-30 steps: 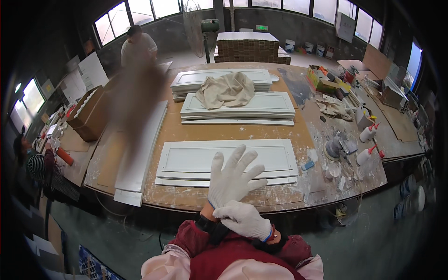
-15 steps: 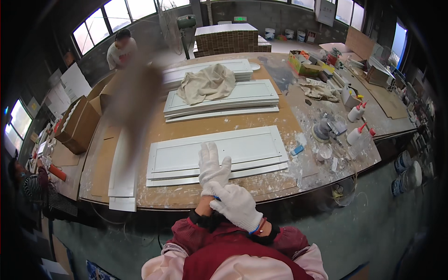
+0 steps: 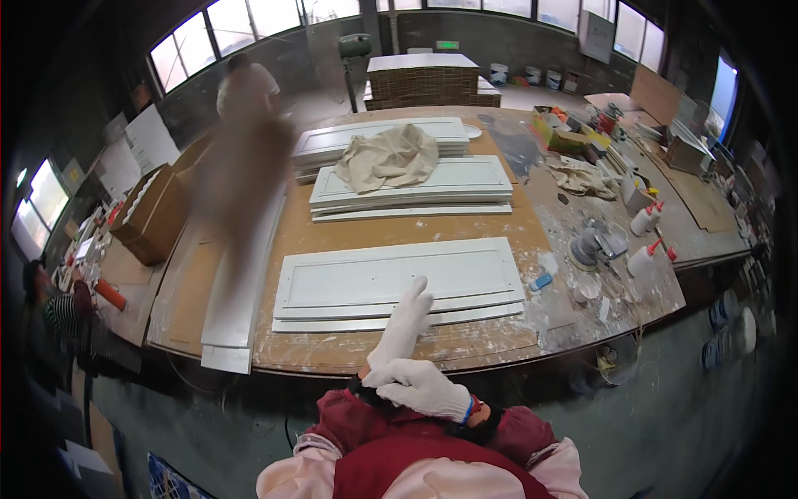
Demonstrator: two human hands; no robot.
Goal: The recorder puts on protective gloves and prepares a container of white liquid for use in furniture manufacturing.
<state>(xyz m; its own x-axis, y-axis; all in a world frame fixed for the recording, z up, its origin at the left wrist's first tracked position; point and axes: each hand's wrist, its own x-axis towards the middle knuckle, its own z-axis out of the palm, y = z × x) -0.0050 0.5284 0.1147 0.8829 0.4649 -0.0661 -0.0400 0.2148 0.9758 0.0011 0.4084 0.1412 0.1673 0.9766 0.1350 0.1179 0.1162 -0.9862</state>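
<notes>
White-gloved right fingers [image 3: 389,379] clasp the left cuff [image 3: 376,359] — left fingers [image 3: 411,306] straight, empty — green sign [image 3: 447,46] beyond.

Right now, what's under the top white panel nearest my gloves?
Under the top panel, front edges of lower white panels show; the rest of them is covered and can't be seen.

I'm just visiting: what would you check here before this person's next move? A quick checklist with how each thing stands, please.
1. Left hand gloved: ok, in white.
2. Right hand gloved: ok, also white.
3. Right hand free: not ok, it is at the left wrist.
4. Near stack of white panels uncovered: ok, no cloth on it.
5. Middle stack of white panels uncovered: not ok, a beige cloth lies partly over it.
6. Left side of the table in full view: not ok, a brown blur hides part.
</notes>
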